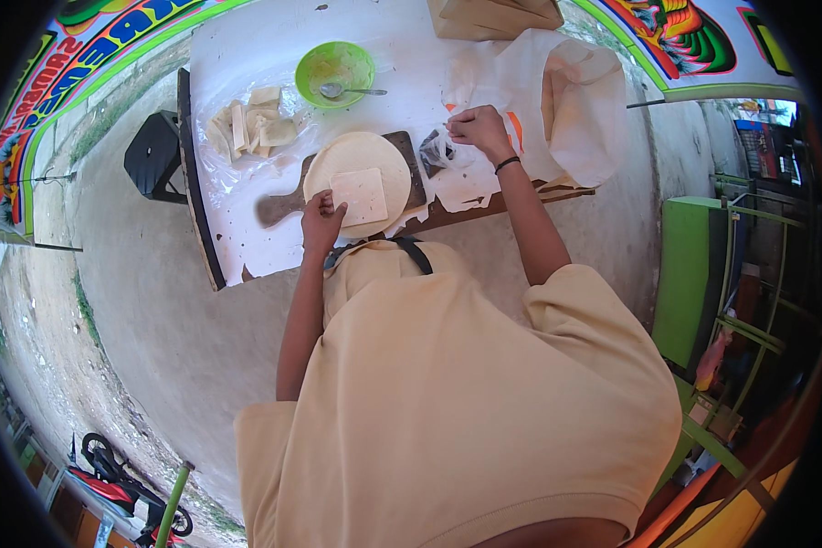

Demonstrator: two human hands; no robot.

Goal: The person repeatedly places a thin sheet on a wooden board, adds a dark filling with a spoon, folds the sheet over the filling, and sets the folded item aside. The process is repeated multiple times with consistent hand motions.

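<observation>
A round pale dough sheet (356, 157) lies on a dark wooden cutting board (278, 206), with a square pale slab (361, 195) on top of it. My left hand (321, 222) rests on the near left edge of the round sheet, fingertips touching the square slab. My right hand (478, 128) is to the right of the board, fingers pinched on a small dark plastic bag (436, 151) beside a large white plastic bag (571, 100).
A green bowl (334, 66) with a spoon (349, 90) stands behind the board. Several folded dough pieces (252, 125) lie on clear plastic at the left. A cardboard box (493, 16) sits at the back. A black stool (153, 155) stands left of the white table (247, 36).
</observation>
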